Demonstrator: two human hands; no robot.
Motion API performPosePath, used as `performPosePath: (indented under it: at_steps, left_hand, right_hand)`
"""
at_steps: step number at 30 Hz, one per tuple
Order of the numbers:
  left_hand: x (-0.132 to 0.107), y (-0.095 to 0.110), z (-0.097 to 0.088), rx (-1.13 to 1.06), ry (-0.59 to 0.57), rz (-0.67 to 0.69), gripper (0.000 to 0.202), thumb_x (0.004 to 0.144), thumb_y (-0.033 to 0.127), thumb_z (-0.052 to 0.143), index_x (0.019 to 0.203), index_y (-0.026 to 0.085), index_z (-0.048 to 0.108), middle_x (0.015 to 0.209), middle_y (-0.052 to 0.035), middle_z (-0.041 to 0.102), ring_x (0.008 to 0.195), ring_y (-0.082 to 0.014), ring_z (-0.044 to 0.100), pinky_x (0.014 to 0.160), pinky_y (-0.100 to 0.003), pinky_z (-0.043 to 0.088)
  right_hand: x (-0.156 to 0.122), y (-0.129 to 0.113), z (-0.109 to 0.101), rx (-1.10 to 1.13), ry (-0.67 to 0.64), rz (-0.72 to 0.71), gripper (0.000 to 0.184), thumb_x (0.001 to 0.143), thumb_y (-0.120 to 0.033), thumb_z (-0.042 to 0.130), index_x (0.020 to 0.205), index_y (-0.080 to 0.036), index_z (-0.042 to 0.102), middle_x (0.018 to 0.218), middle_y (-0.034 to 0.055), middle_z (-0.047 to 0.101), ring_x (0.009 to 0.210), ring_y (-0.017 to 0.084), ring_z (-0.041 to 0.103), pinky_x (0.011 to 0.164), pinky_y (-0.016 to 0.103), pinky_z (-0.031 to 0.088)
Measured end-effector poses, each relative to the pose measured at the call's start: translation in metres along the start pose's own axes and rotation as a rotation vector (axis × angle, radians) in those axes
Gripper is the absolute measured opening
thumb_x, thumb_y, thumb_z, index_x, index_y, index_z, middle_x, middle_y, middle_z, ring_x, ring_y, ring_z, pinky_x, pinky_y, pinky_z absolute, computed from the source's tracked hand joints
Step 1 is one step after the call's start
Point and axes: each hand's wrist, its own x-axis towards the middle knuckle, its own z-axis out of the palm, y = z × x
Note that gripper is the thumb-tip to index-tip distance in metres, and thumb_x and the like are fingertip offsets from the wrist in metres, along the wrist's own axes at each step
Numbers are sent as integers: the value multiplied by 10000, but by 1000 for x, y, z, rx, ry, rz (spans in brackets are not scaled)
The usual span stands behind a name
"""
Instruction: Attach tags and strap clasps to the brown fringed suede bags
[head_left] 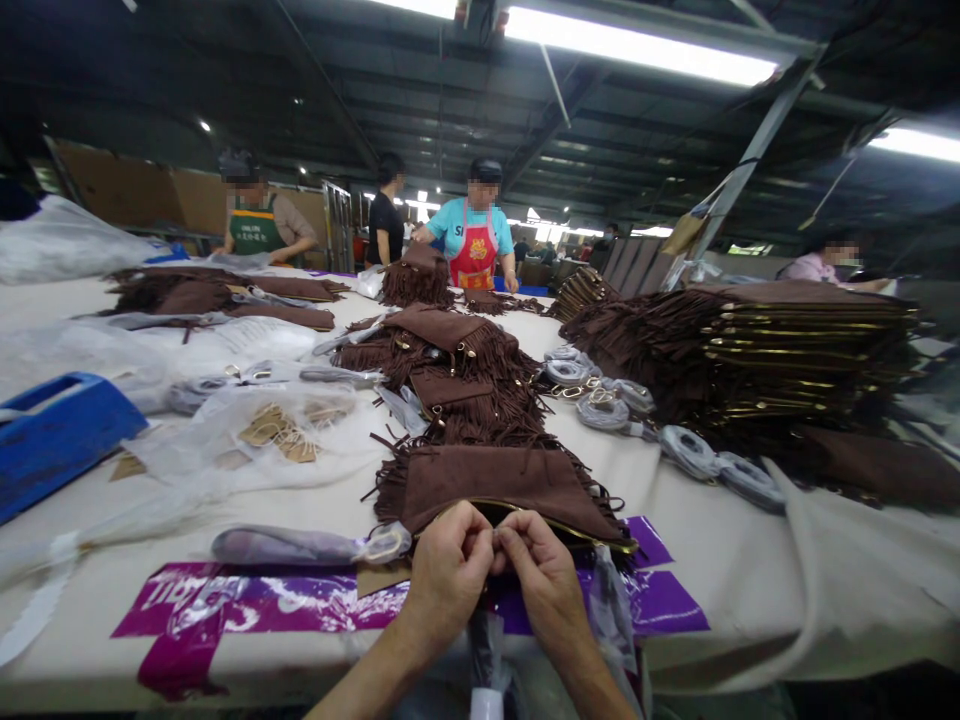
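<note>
A brown suede fringed bag (pixel 495 485) with a gold zipper edge lies at the near edge of the table. My left hand (pixel 448 568) and my right hand (pixel 541 568) meet at its near edge, both with fingers pinched together on a small part by the zipper. What exactly they pinch is too small to make out. Behind this bag, more fringed brown bags (pixel 457 370) lie in a heap toward the table's middle.
A tall stack of brown bags (pixel 787 350) stands at right, with grey wrapped straps (pixel 600 400) beside it. Plastic bags of tags (pixel 285 430) and a blue tray (pixel 52 435) lie at left. Purple tape (pixel 247 605) marks the table. Several people work at the far end.
</note>
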Motion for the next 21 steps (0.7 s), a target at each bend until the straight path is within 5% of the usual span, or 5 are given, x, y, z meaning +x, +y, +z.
performPosePath:
  at_steps: [21]
  left_hand:
    - [0,0,0,-24,3,5,179,846,248,448,689,186,506,652,6,550,609,-139,506,592,-250,351]
  right_hand:
    - [3,-1,1,60,-2,19,290,857,-464,652,786,-193,576,611,-48,568,583,121,522,580,214,416]
